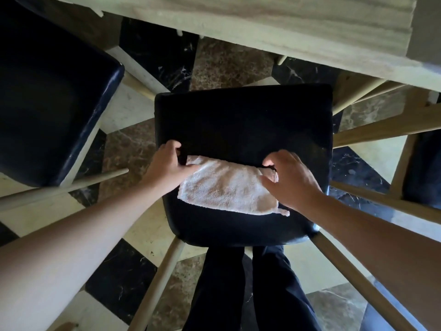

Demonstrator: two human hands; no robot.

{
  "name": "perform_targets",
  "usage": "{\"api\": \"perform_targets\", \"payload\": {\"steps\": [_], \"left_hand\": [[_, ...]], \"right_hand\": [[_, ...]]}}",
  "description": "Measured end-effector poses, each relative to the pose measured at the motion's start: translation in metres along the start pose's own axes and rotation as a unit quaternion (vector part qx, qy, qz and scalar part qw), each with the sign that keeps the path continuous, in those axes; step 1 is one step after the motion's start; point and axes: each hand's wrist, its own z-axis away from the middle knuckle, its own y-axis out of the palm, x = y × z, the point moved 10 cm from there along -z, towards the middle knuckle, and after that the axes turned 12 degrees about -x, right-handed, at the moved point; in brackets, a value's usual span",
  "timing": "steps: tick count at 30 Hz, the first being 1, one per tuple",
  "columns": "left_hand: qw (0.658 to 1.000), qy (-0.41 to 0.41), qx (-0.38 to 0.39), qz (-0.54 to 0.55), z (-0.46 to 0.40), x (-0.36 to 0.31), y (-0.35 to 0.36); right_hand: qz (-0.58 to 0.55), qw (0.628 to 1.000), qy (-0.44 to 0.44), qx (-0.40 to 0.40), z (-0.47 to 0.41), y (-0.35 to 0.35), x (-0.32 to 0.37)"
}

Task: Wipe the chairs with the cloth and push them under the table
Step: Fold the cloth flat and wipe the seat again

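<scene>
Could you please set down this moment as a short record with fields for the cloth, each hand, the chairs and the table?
cloth: white towel cloth, lying on the middle chair's seat
left hand: left hand holds the cloth's left end
right hand: right hand holds the cloth's right end
middle chair: dark padded seat, not under the table
second chair: dark seat at left, also out
table: pale wooden edge at top
floor: checkered marble tiles
</scene>
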Motion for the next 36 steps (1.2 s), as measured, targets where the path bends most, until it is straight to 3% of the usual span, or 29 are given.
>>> {"api": "perform_targets", "payload": {"steps": [2, 4, 6, 10, 13, 16, 20, 22, 25, 26, 32, 36], "left_hand": [[0.994, -0.084, 0.057, 0.027, -0.003, 0.006, 0.016], [0.996, -0.053, 0.063, -0.018, -0.003, -0.005, 0.018], [0.998, -0.006, 0.056, -0.04, 0.004, -0.022, 0.015], [0.995, -0.014, 0.095, 0.006, 0.039, -0.055, 0.022], [0.992, -0.049, 0.072, 0.092, 0.058, -0.089, 0.037], [0.98, -0.052, 0.101, 0.161, 0.072, -0.126, 0.068], [0.983, 0.052, 0.174, 0.021, 0.082, -0.144, 0.104], [0.988, 0.073, 0.134, -0.035, 0.076, -0.134, 0.101], [1.0, 0.008, -0.014, 0.012, 0.053, -0.104, 0.069], [0.999, 0.002, -0.032, 0.013, 0.048, -0.094, 0.063], [0.99, 0.11, 0.07, -0.063, 0.041, -0.098, 0.086], [0.992, 0.085, 0.089, -0.021, 0.035, -0.105, 0.093]], "right_hand": [[0.048, 0.996, -0.001, 0.076, -0.008, 0.024, 0.007], [0.11, 0.988, -0.012, 0.11, -0.011, 0.037, 0.009], [0.137, 0.986, -0.014, 0.095, -0.011, 0.036, 0.005], [0.047, 0.992, 0.083, 0.081, 0.003, 0.026, -0.025], [-0.067, 0.978, 0.175, 0.088, 0.017, 0.027, -0.045], [-0.141, 0.96, 0.234, 0.056, 0.026, 0.022, -0.06], [-0.155, 0.944, 0.291, 0.025, 0.037, 0.01, -0.074], [-0.147, 0.951, 0.27, 0.014, 0.04, 0.007, -0.069], [-0.156, 0.953, 0.26, 0.02, 0.044, 0.015, -0.059], [-0.161, 0.949, 0.269, 0.017, 0.043, 0.016, -0.057], [-0.187, 0.931, 0.311, -0.022, 0.046, 0.014, -0.047], [-0.188, 0.928, 0.321, 0.006, 0.053, 0.019, -0.046]]}}
